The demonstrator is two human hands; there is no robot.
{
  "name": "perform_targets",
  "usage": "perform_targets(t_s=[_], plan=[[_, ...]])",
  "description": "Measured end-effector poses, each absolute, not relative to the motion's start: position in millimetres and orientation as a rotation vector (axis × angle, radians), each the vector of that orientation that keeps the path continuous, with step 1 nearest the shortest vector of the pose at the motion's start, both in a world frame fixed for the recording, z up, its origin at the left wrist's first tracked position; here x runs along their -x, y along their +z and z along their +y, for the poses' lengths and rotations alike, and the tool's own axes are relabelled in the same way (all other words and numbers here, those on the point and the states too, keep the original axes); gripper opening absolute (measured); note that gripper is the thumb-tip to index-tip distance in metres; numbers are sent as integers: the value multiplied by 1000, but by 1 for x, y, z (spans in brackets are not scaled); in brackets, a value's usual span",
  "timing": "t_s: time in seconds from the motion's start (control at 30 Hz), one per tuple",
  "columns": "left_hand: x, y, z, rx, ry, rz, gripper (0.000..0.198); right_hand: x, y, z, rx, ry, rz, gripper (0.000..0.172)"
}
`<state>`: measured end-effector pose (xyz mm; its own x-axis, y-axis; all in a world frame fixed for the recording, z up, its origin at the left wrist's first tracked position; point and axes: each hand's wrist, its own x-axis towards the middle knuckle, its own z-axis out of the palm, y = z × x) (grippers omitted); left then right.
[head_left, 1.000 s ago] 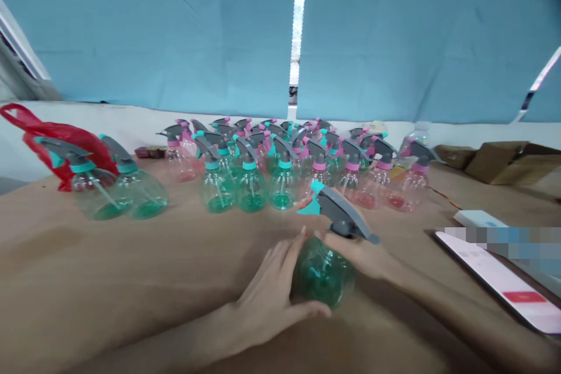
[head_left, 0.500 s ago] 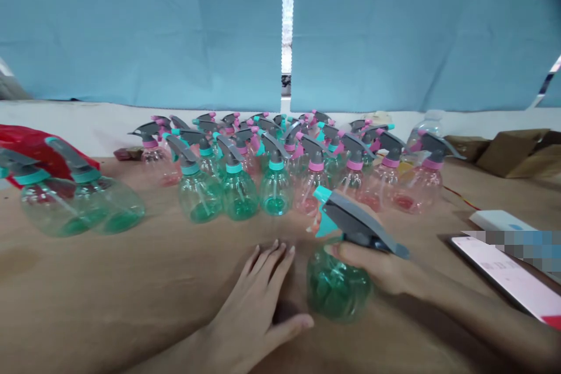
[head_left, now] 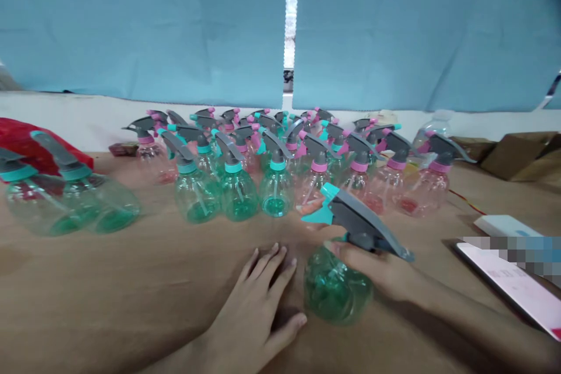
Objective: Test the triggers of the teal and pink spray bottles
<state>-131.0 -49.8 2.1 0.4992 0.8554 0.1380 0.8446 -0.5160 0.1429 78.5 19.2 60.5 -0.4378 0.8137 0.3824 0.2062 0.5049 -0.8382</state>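
A green spray bottle [head_left: 337, 289] with a grey and turquoise trigger head is gripped around its neck by my right hand [head_left: 372, 266]. Some of that hand's fingers are hidden behind the bottle; a fingertip shows by the turquoise trigger. My left hand [head_left: 260, 298] rests on the brown tabletop [head_left: 144, 298], fingers stretched out and thumb apart, just left of the held bottle. Beyond both hands stand several more spray bottles, green ones [head_left: 239, 196] at centre left and pink ones [head_left: 394, 184] at centre right.
At the left, two green spray bottles [head_left: 105, 204] stand before a red plastic bag [head_left: 48, 149]. On the right lie a phone [head_left: 508, 280] and a white box [head_left: 504, 225]. Farther back sit cardboard boxes [head_left: 521, 155] and a clear bottle [head_left: 433, 128]. A blue curtain [head_left: 153, 29] hangs behind.
The turquoise trigger on the held bottle has swung outward from the neck, and the bottle has tilted slightly. My left hand stays nearly in place. The camera view has shifted slightly.
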Motion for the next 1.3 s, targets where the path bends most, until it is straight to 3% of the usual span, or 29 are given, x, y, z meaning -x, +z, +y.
perform_targets(t_s=[0.1,0.27,0.5,0.77,1.3], plan=[[131,2,-49,-2699,239,1526,60,-76,63,19,763,1028,-1889,22],[130,2,-49,-2724,229,1528,61,-73,67,20,720,1027,-1883,31],[131,1,-48,-2736,285,1529,59,-77,67,19,727,1038,-1906,15],[131,1,-50,-2716,272,1517,61,-74,68,19,766,1030,-1906,34],[131,2,-49,-2716,252,1525,60,-77,65,22,694,1033,-1914,39]])
